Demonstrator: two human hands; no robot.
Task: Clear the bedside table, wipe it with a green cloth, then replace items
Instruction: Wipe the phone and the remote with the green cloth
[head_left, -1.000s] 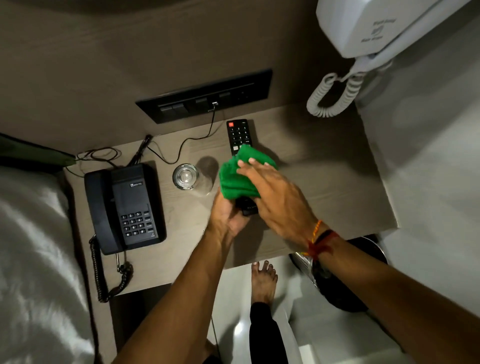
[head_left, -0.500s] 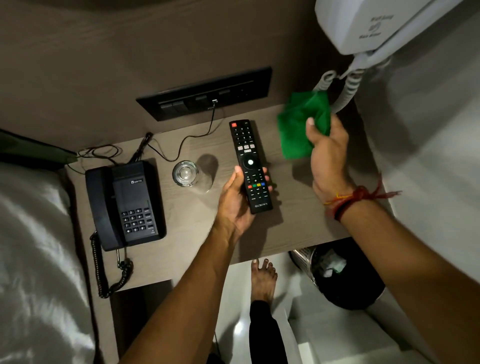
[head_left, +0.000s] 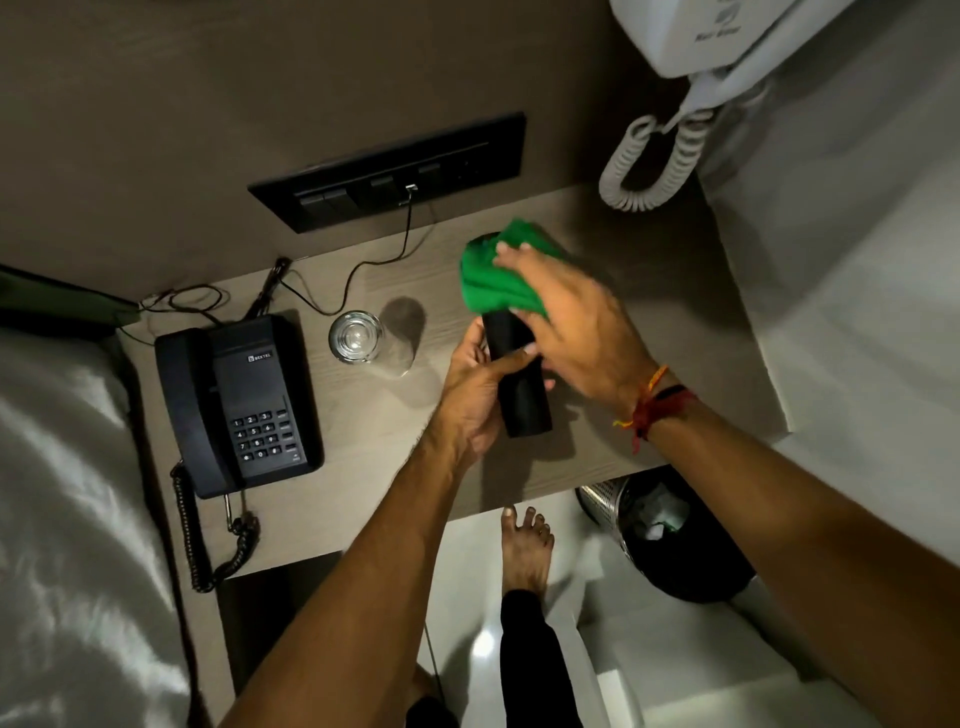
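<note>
My left hand (head_left: 475, 395) grips a black remote control (head_left: 522, 400) above the middle of the wooden bedside table (head_left: 649, 312). The remote's plain back faces up. My right hand (head_left: 576, 322) presses a bunched green cloth (head_left: 493, 280) onto the remote's far end. A black desk phone (head_left: 239, 405) lies at the table's left end, its coiled cord hanging over the front edge. An empty drinking glass (head_left: 357, 336) stands between the phone and the remote.
A black switch panel (head_left: 389, 174) on the wall feeds a thin cable (head_left: 363, 265) across the tabletop. A white wall phone (head_left: 717, 36) with coiled cord hangs at the upper right. The bed (head_left: 67, 519) borders the left; a bin (head_left: 670, 540) and my bare foot (head_left: 524, 551) are below.
The remote has been flipped from buttons up to back up in my left hand. My right hand brought the cloth from the right rear of the table back onto the remote.
</note>
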